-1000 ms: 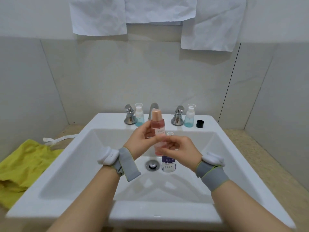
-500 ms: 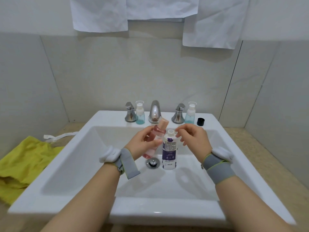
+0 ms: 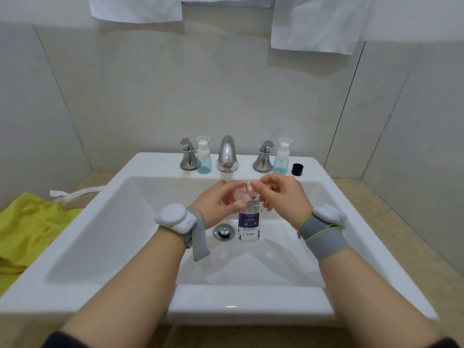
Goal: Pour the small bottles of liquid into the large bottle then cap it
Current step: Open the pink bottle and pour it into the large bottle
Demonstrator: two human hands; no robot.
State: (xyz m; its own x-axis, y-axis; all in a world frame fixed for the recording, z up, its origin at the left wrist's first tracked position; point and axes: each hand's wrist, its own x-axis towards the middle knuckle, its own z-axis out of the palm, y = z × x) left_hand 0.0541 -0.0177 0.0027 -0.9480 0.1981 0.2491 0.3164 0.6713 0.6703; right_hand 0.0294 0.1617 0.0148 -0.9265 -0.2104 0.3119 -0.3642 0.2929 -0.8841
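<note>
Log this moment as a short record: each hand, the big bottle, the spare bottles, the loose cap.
left hand: grips the pink bottle, tilted toward the big bottle's mouth
right hand: fingers pinched at the pink bottle's top; what they hold is blurred
big bottle: upright in the sink, uncapped, beside the drain
blue bottles: on the back ledge
black cap: on the ledge, far right

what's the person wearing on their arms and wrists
Each wrist carries a rounded white device on a grey fabric strap edged in yellow-green: one on the left wrist, with a loose strap end hanging down, and one on the right wrist above a wide wrapped band. Forearms are bare; dark sleeve edges show at the bottom corners.
</note>
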